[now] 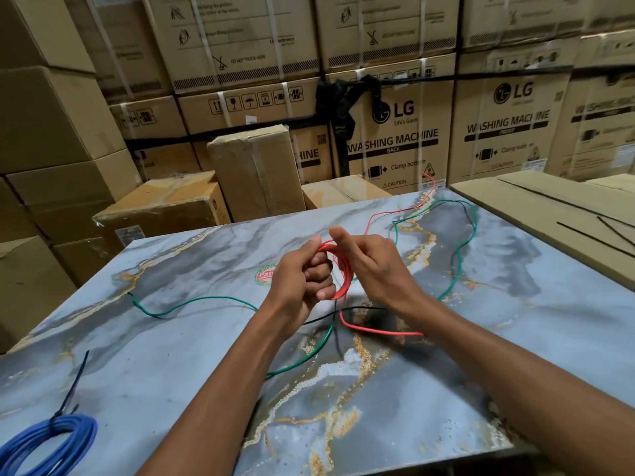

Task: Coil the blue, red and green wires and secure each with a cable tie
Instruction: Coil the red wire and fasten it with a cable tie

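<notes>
Red wire (344, 281): small coil of several turns, held above the table's centre between both hands; a loose tail drops from it to about 5 o'clock along the surface, and the uncoiled length runs off to 1 o'clock, over the far edge.

Step in hand, by judgement: winding the red coil, second of three. Next move calls for drawing in more slack from 1 o'clock and laying it onto the turns without letting them spring.

Left hand (302, 278): fist clenched on the coil's near side, thumb up, forearm reaching in from 7 o'clock.

Right hand (369, 266): fingers curled around the coil from the far side, thumb raised (whether it pinches the strand, cannot tell), forearm from 4 o'clock.

Blue wire (51, 441): coiled, at 8 o'clock, a black cable tie (70, 395) cinched on it.

Green wire (192, 302): loose, sprawling from 9 o'clock under the hands to 2 o'clock.

Marble-pattern table (446, 389); spare ties (594, 237) on cardboard at 2 o'clock.
</notes>
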### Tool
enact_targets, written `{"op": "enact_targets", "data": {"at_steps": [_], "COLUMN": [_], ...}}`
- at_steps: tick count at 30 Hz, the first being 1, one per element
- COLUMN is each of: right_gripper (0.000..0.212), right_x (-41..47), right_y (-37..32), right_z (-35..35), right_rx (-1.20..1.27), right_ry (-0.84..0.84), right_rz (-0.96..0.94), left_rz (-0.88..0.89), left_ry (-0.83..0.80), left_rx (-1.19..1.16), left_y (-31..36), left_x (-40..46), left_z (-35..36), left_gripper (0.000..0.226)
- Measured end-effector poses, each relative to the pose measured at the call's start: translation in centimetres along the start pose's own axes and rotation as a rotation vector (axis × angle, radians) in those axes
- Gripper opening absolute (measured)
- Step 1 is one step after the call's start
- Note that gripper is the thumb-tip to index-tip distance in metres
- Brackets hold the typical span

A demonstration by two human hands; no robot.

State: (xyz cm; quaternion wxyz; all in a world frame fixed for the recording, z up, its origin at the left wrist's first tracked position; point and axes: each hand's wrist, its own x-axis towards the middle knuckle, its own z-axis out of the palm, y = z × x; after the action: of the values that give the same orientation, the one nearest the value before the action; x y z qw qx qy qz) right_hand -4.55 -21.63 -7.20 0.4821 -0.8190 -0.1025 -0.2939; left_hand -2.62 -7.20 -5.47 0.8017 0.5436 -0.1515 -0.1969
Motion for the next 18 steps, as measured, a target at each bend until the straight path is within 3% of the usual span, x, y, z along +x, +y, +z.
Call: {"op": "enact_targets", "data": {"at_steps": [4,8,11,13,16,18], "right_gripper": [0.062,0.037,0.043,0.054,0.072,0.066], "right_x": [1.2,2.0,2.1,2.3,3.0,3.1], "right_y": [0.8,0.2,0.4,1.1,2.5,3.2], "right_z": [-2.3,-5.0,-7.1,-7.8,-9.1,-10.6], "right_rx": [0.049,0.136,0.106,-0.053,-0.428,-0.583], "right_ry": [-0.063,-0.171,-0.133,0.034,0.493,0.717], "right_rz": [0.029,0.069,0.096,0.113,0.195,0.252], "left_rz": [0.013,0.006,0.001,0.014,0.06,0.109], "left_ry": [0.032,0.012,0.033,0.086,0.186,0.247], "left_rx": [0.03,-0.08,-0.162,-0.198,-0.313,-0.404], "left_y": [0.2,0.8,1.3,1.3,1.5,2.0], "left_x": [0.3,0.0,0.0,0.1,0.4,0.5], "left_z": [-0.6,-1.3,-1.6,-1.7,-2.2,-2.9], "left_gripper": [0.043,0.044,0.044,0.044,0.044,0.043]}}
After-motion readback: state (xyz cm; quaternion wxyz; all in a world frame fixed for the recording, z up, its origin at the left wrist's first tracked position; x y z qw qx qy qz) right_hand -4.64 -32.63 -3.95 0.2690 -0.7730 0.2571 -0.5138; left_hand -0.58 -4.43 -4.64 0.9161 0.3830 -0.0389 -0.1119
